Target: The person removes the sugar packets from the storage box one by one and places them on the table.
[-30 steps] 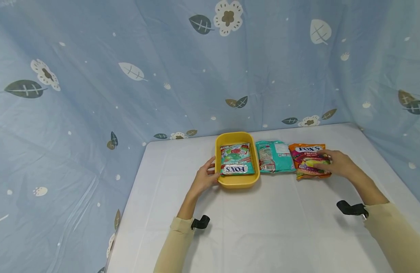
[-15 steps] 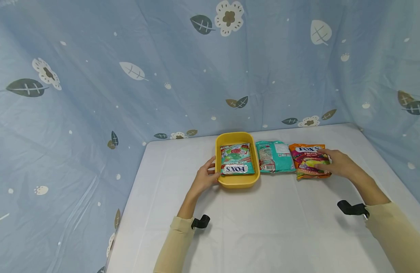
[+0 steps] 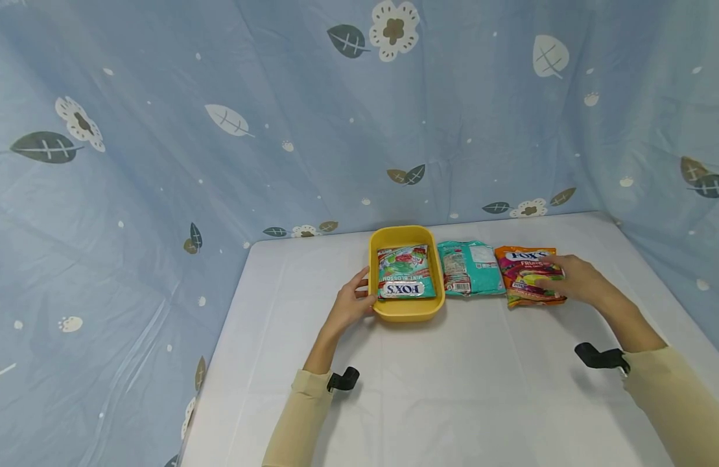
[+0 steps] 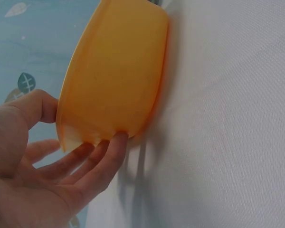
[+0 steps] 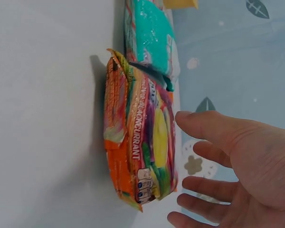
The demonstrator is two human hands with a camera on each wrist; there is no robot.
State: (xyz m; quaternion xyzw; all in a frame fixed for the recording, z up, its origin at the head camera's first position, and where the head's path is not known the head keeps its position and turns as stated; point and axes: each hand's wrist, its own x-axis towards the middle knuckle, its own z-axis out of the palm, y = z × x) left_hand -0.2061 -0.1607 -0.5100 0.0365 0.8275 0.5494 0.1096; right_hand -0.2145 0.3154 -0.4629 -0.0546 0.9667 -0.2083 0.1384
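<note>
Left hand (image 3: 352,303) at yellow tray (image 3: 401,310) edge; right hand (image 3: 572,279) on orange candy bag (image 3: 525,277).

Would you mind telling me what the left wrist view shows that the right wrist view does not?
Only the left wrist view shows the left hand, fingers straight against the outer wall of the yellow plastic tray, thumb near its rim. Only the right wrist view shows the right hand, open beside the orange fruit-candy bag, not visibly touching it, with the teal candy bag lying next to that, back side up. Both views share the white tablecloth and the blue leaf-print backdrop.
</note>
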